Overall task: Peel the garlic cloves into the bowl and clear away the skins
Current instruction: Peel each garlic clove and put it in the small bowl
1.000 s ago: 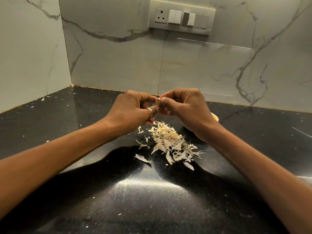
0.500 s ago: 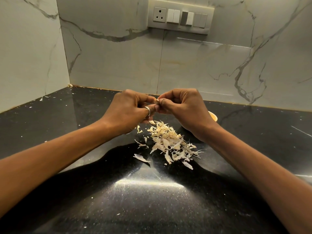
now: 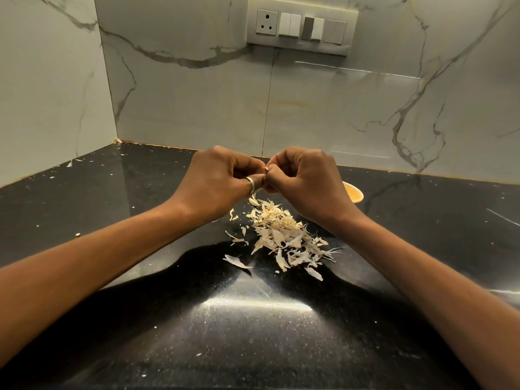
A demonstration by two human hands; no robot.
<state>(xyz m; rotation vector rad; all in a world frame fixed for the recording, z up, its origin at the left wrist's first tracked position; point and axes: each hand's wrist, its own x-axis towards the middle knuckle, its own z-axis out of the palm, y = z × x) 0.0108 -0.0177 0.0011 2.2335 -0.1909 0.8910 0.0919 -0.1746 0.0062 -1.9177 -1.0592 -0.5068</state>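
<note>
Black polished desk (image 3: 112,209) is carrying a heap of garlic skins (image 3: 284,235). My left hand (image 3: 219,184) and right hand (image 3: 306,184) are together pinching a mostly hidden garlic clove (image 3: 266,169) above it. Peeling seems well along, clearing is not yet begun, and the bowl (image 3: 353,192) is waiting behind my right hand.

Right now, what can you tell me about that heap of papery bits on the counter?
The heap of garlic skins is a loose pile of thin, papery flakes, creamy white to pale tan, some curled, some long slivers. It lies on the shiny black counter, with a few flakes scattered apart at its left and near edges. The left hand and right hand pinch a garlic clove just above its far end. A yellow bowl sits beyond it, mostly hidden by the right hand.
</note>
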